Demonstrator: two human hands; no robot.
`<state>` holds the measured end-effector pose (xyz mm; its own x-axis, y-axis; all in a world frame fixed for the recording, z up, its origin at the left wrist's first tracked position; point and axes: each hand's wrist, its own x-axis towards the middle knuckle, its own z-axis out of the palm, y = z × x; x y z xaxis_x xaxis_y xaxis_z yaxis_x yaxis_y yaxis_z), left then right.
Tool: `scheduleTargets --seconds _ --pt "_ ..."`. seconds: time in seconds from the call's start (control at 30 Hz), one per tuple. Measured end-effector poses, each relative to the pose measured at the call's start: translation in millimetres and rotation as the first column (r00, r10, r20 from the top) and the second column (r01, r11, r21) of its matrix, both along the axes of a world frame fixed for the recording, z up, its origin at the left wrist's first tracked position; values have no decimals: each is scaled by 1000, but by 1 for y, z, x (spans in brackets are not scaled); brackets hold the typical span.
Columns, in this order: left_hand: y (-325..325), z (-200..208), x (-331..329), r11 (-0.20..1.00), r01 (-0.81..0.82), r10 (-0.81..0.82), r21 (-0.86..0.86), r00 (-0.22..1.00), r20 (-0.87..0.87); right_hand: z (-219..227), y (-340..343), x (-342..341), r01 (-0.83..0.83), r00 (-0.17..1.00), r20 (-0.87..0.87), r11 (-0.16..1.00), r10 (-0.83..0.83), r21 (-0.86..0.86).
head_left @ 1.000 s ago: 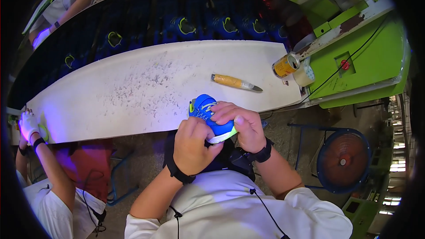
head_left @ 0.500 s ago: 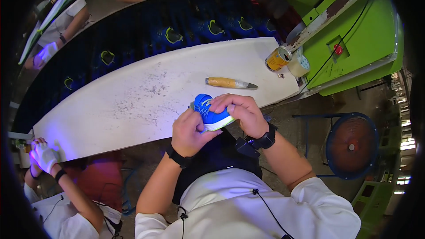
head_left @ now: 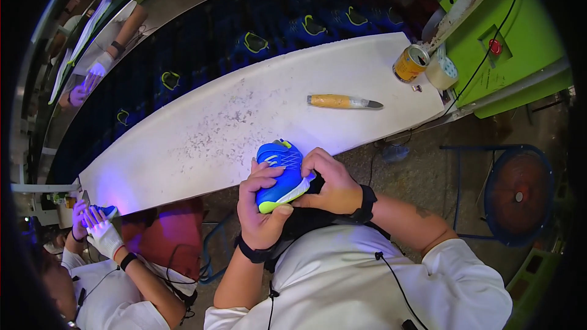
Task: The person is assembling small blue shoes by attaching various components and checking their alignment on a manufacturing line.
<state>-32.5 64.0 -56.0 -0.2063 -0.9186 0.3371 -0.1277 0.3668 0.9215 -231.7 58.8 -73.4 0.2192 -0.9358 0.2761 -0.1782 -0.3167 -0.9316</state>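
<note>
Both my hands hold a small blue sneaker (head_left: 280,174) with pale laces and a white and yellow-green sole, just over the near edge of the white table. My left hand (head_left: 258,201) wraps round its left side, fingers over the blue upper and thumb by the yellow-green end of the sole. At the shoe's right side my right hand (head_left: 333,180) is closed, fingertips pinched at the white sole edge; whether it grips anything besides the shoe is hidden. Beyond my hands a knife (head_left: 345,102) with a tan wrapped handle lies on the table, its blade pointing right.
At the white table's (head_left: 202,128) right end stand an opened yellow can (head_left: 411,64) and a tape roll (head_left: 442,73). Behind runs a dark conveyor (head_left: 211,58) carrying several blue shoes. A co-worker's gloved hand (head_left: 105,237) is lower left. A round fan (head_left: 518,195) stands right.
The sneaker has been turned in my hands. My left hand has moved onto its upper, and my right has gone from the upper to the sole edge. The view has shifted too.
</note>
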Motion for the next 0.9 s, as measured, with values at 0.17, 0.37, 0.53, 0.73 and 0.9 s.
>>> scheduleTargets --seconds 0.17,0.37,0.53,0.73,0.9 --pt "0 7 -6 999 21 -18 -25 993 120 12 8 8 28 995 97 995 -19 -98" --pt "-2 -3 4 998 50 -53 -47 997 -62 5 -14 3 -66 991 96 973 89 -222" --pt "-12 23 22 994 105 -96 -42 978 186 -9 -20 1 -33 997 -71 989 23 -141" --pt "-25 56 15 975 221 -164 -28 800 577 -16 -2 17 59 996 67 991 -51 -116" --pt "-26 52 24 981 193 -147 -17 798 584 -17 -8 20 -6 997 70 985 18 -170"
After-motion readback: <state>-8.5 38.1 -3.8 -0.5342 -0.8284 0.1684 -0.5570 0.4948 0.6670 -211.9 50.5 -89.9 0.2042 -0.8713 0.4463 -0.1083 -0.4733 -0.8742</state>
